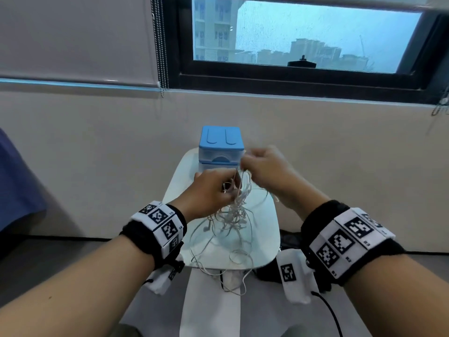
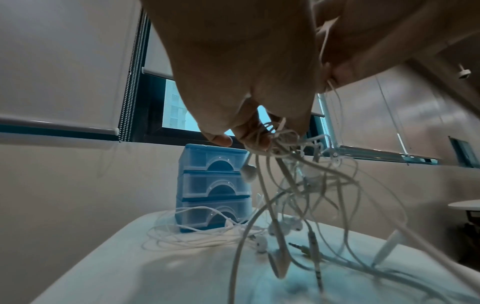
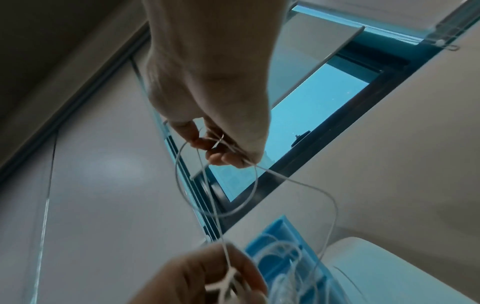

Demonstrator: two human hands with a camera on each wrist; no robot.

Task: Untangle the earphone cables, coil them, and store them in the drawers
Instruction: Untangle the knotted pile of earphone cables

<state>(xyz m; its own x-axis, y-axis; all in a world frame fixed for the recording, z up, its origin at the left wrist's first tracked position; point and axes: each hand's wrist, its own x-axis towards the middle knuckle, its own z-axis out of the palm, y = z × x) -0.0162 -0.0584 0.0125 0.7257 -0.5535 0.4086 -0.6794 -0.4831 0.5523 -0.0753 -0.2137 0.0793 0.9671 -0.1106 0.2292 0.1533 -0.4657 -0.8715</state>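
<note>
The tangle of white earphone cables (image 1: 237, 210) hangs at the middle of the head view, its top bunched in your 2 hands and its lower loops spilling over the white tabletop (image 1: 264, 242) and past its near edge. Your left hand (image 1: 211, 190) grips the knot from the left, fingers (image 2: 255, 135) curled round several strands; in the left wrist view earbuds (image 2: 249, 170) and a jack plug (image 2: 298, 246) dangle or lie beneath it. Your right hand (image 1: 266, 166) sits just right of and slightly above the left, fingers (image 3: 221, 158) pinched together on 1 thin strand that loops down to the left hand in the right wrist view. Just behind your hands, at the far end of the tabletop, stands the blue drawer unit (image 1: 221, 144), 3 drawers stacked, all pushed in. Beyond it runs a beige wall, with a dark-framed window (image 1: 303, 37) in the upper right of the frame and a lowered roller blind (image 1: 75, 37) in the upper left.
</note>
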